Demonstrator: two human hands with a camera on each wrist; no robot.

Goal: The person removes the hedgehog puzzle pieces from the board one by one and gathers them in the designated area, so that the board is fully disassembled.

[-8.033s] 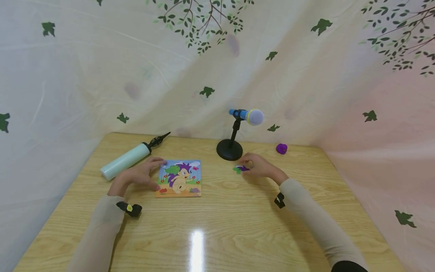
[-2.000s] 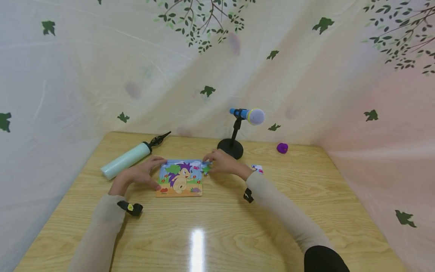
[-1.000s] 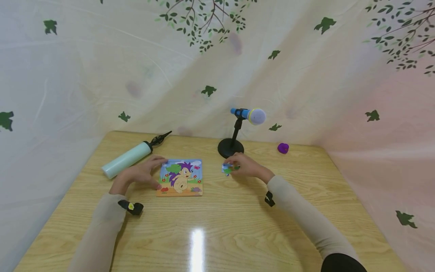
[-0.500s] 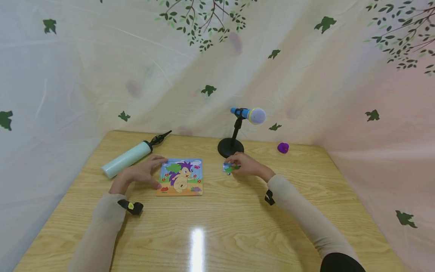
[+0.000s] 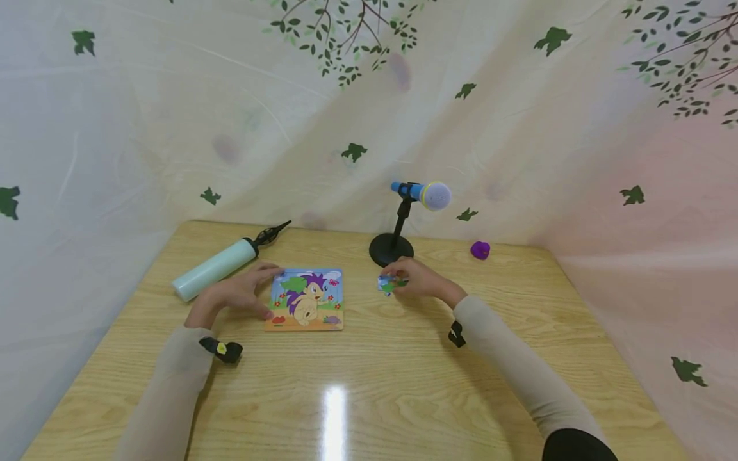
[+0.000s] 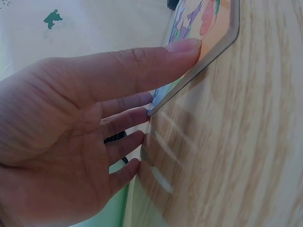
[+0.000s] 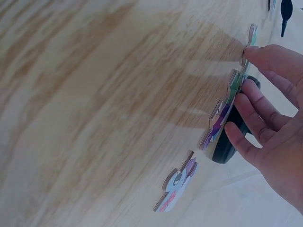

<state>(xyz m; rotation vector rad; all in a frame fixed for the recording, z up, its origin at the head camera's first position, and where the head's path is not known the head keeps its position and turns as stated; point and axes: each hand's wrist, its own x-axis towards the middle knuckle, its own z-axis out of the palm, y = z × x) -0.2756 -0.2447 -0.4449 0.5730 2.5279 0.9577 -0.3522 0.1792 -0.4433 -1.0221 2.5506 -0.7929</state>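
Observation:
A flat puzzle board (image 5: 305, 307) with a purple-haired hedgehog picture lies on the wooden table, left of centre. My left hand (image 5: 242, 293) rests at the board's left edge, fingers fairly straight; in the left wrist view the thumb lies on the board's corner. Right of the board, my right hand (image 5: 423, 282) pinches a blue-and-green puzzle piece (image 5: 384, 285) between thumb and fingers, low over the table. In the right wrist view, a green-and-purple piece (image 7: 220, 120) is beside the other fingers. A piece with a printed eye (image 7: 176, 182) lies apart, hidden from the head view.
A mint-green hand pump (image 5: 216, 269) with a black nozzle lies behind my left hand. Just beyond my right hand stands a blue toy microphone (image 5: 423, 194) on a black round base (image 5: 383, 250). A small purple toy (image 5: 480, 250) sits at the back right.
My right hand and the puzzle piece have moved right from the board's right edge since 2 seconds ago, then stayed nearly still. My left hand stays on the board.

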